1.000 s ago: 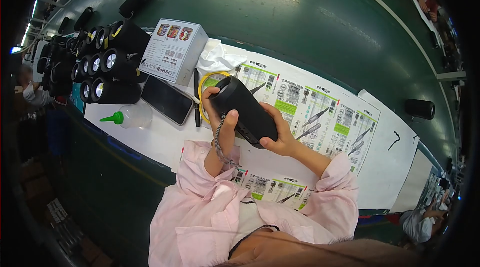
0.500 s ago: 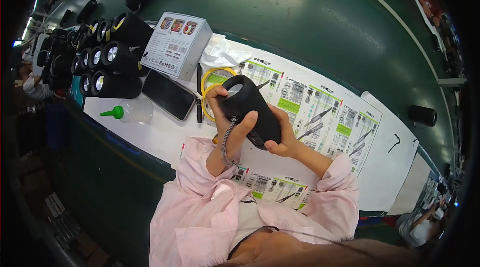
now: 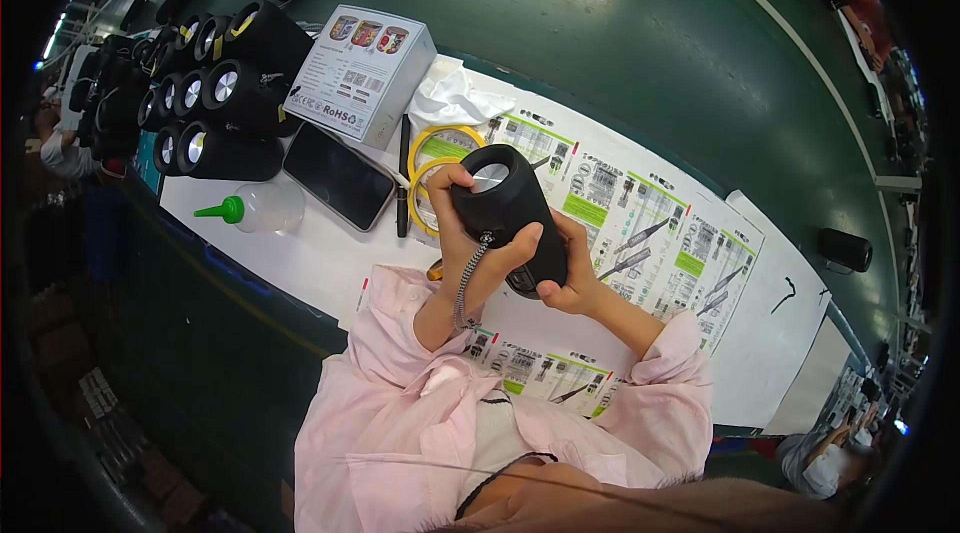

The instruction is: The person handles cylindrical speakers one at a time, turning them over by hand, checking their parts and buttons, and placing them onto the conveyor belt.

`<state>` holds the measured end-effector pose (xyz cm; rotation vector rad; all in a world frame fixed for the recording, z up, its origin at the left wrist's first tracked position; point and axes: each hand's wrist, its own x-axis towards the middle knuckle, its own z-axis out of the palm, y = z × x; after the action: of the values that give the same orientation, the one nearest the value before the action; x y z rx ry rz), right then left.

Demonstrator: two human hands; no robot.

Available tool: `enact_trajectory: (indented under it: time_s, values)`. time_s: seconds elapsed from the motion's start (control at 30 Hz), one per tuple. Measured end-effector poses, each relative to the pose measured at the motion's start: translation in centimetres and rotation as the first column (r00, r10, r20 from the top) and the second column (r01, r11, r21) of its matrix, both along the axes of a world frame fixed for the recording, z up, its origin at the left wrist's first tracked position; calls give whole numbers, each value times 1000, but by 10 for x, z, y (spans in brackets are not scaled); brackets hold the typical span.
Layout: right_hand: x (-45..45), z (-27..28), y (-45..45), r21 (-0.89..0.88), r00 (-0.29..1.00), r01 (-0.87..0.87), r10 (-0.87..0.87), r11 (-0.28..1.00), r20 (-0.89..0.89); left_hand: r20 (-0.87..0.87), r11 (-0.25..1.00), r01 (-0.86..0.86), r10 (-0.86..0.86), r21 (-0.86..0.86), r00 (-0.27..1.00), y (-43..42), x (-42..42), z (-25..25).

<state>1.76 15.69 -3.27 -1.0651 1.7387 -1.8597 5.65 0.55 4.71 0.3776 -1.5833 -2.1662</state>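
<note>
Between both hands is a black cylindrical Bluetooth speaker (image 3: 520, 218), tilted, with its silver round end facing up and toward the left. My left hand (image 3: 478, 245) is closed around its left side, fingertips at the rim and thumb across the body. A grey braided wrist strap (image 3: 468, 283) hangs from the speaker along that hand. My right hand (image 3: 572, 273) grips the lower right side, its thumb near the bottom end. Rolls of yellow tape (image 3: 416, 203) lie just behind my left hand. Printed sheets (image 3: 640, 233) spread beneath the speaker.
Several black speakers (image 3: 240, 93) stand stacked at the left. Beside them are a white box (image 3: 360, 73), a phone (image 3: 340, 176), a black pen (image 3: 403, 163), a white cloth (image 3: 450, 98) and a green-tipped bottle (image 3: 262, 208). Another speaker (image 3: 845, 249) lies at the right on the green surface.
The speaker has turned slightly in my hands, so more of its silver end shows. Both hands keep their hold. The view has shifted a little.
</note>
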Motion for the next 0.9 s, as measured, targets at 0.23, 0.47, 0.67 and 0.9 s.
enact_trajectory:
  time_s: [0.23,0.47,0.67,0.9]
  values:
    - [0,0,0,17,1000,3,-3,1000,0,23,1000,-16,16,-7,1000,1,-1,0]
    - [-2,4,-2,22,1000,26,-25,999,-11,-5,1000,0,0,-20,1000,-2,-3,1]
    - [-1,5,-3,19,1000,12,-12,1000,23,-39,1000,10,-11,-27,999,-9,-1,-11]
    - [-1,6,-4,17,999,5,-6,1000,45,39,989,105,-101,-101,994,-27,-1,-15]
